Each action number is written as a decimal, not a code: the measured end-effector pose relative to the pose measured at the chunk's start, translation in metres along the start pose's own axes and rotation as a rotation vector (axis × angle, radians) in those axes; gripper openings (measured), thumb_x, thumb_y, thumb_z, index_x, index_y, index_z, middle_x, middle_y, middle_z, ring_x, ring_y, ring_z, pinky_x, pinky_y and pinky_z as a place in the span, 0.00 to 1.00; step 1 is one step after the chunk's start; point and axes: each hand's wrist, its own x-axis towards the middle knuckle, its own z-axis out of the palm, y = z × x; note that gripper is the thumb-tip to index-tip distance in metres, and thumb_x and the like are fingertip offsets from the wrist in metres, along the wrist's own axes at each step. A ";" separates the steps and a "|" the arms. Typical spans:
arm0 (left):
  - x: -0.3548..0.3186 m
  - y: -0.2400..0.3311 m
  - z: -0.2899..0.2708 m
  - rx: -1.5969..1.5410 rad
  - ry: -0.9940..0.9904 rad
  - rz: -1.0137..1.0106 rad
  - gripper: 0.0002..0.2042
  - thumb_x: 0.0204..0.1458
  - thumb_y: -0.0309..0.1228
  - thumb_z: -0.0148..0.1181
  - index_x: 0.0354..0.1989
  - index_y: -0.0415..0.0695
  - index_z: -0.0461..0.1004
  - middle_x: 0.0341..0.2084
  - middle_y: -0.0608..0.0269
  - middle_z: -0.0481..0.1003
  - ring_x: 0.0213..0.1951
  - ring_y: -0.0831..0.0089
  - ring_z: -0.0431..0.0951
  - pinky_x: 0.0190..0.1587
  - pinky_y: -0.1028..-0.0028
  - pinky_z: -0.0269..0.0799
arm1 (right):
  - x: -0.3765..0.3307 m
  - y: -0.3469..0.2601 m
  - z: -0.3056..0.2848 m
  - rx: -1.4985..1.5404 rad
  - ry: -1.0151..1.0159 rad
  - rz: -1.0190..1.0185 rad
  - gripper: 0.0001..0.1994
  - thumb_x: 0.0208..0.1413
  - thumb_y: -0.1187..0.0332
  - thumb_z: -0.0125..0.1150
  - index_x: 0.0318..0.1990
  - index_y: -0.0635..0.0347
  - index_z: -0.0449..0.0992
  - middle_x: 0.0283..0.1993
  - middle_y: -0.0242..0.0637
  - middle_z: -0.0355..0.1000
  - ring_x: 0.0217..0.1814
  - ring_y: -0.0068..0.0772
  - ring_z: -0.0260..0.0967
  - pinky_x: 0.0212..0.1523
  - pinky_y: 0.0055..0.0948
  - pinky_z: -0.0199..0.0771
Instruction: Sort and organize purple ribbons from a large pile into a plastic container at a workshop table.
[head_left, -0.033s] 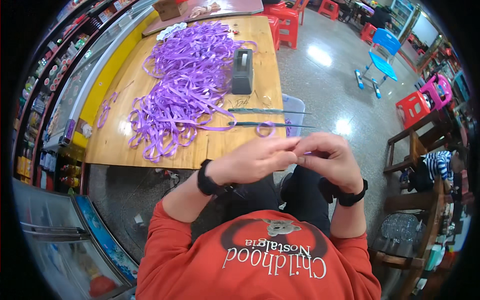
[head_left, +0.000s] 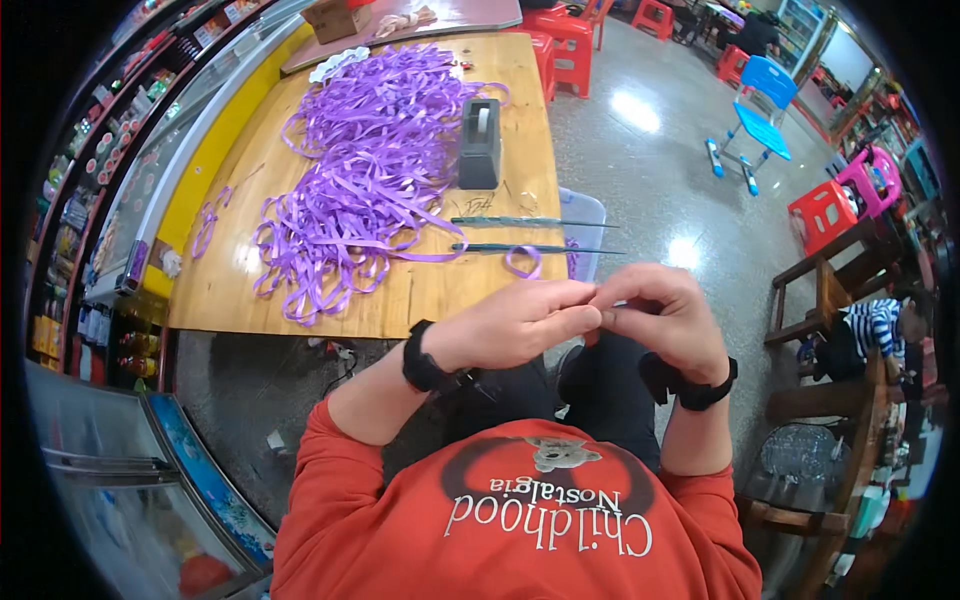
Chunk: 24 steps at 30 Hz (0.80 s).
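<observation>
A purple ribbon heap (head_left: 355, 165) lies left of the tape dispenser (head_left: 479, 158). On its near side, the left hand (head_left: 505, 325) has fingers together; farther right, the right hand (head_left: 675, 318) curls, fingertips nearly meeting. Whether either grips anything, I cannot tell.

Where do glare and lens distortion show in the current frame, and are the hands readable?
Head view: bright glare patches on the grey floor; head view: the shelves bow along the left rim, corners fall to black; head view: left hand and right hand read clearly in outline, but anything between the hands' fingertips is too small to tell.
</observation>
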 end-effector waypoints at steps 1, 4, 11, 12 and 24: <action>0.005 -0.004 0.006 -0.001 -0.009 0.009 0.14 0.64 0.33 0.47 0.52 0.40 0.72 0.39 0.66 0.72 0.41 0.80 0.69 0.47 0.78 0.66 | -0.008 0.002 -0.008 0.110 0.049 0.062 0.05 0.48 0.83 0.62 0.33 0.66 0.78 0.33 0.34 0.73 0.34 0.21 0.69 0.33 0.19 0.67; 0.018 -0.010 0.025 -0.023 0.037 -0.071 0.14 0.65 0.36 0.46 0.46 0.41 0.73 0.32 0.71 0.70 0.37 0.84 0.69 0.42 0.81 0.67 | -0.040 0.021 -0.044 0.073 0.136 0.103 0.04 0.49 0.80 0.62 0.34 0.65 0.79 0.34 0.32 0.74 0.34 0.16 0.70 0.33 0.17 0.67; 0.051 -0.068 0.084 -0.318 -0.070 -0.168 0.13 0.63 0.36 0.49 0.44 0.40 0.76 0.24 0.73 0.70 0.28 0.84 0.70 0.36 0.80 0.69 | -0.058 0.079 -0.080 0.132 0.095 0.330 0.05 0.51 0.78 0.63 0.36 0.64 0.78 0.33 0.30 0.75 0.36 0.17 0.70 0.38 0.18 0.70; 0.060 -0.084 0.088 -0.320 -0.077 -0.169 0.13 0.63 0.36 0.49 0.44 0.40 0.76 0.24 0.73 0.70 0.28 0.84 0.70 0.36 0.80 0.69 | -0.053 0.094 -0.084 0.062 0.108 0.362 0.05 0.51 0.77 0.63 0.35 0.65 0.77 0.34 0.30 0.75 0.37 0.17 0.70 0.39 0.19 0.70; 0.112 -0.189 0.055 -0.147 0.860 0.094 0.11 0.60 0.32 0.53 0.41 0.37 0.77 0.29 0.66 0.76 0.33 0.81 0.74 0.39 0.80 0.69 | 0.070 0.199 -0.085 0.266 0.143 0.146 0.04 0.51 0.73 0.64 0.35 0.59 0.77 0.34 0.24 0.74 0.38 0.16 0.68 0.41 0.20 0.67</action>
